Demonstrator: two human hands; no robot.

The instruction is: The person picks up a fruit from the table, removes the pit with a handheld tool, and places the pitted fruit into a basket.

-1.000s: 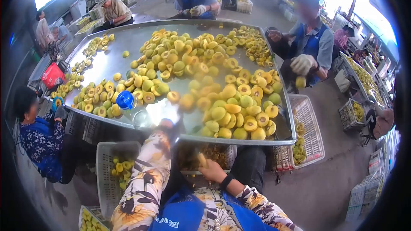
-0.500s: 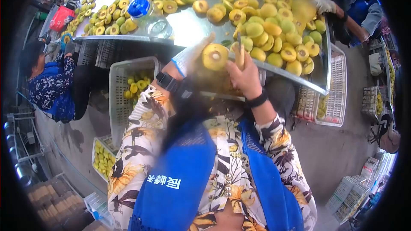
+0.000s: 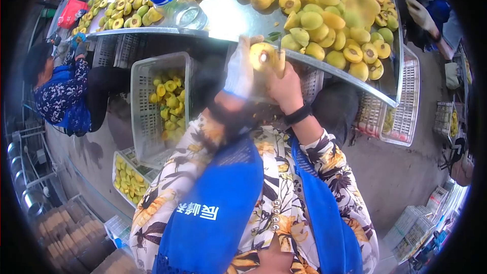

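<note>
My left hand (image 3: pixel 240 70), in a white glove, grips a halved yellow fruit (image 3: pixel 261 57) whose cut face shows a pale pit. Just to the right, my right hand (image 3: pixel 285 87), bare with a black wristband, holds a small tool (image 3: pixel 280 57) against the fruit; the tool is partly hidden by the fingers. Both hands are close together at the near edge of a metal table (image 3: pixel 223 16). Many halved fruits (image 3: pixel 311 21) lie piled on it beyond my hands.
A clear bottle with a blue cap (image 3: pixel 190 15) lies on the table. Left below stands a crate of fruit (image 3: pixel 136 109), with another crate (image 3: pixel 115 182) nearer. More crates (image 3: pixel 406 122) stand right. One person (image 3: pixel 61 91) sits left; another's gloved hand (image 3: pixel 420 14) is at upper right.
My left hand has turned and come up against the right hand with the fruit. The pit now shows paler. The view has shifted, and the other person's gloved hand has moved right.
</note>
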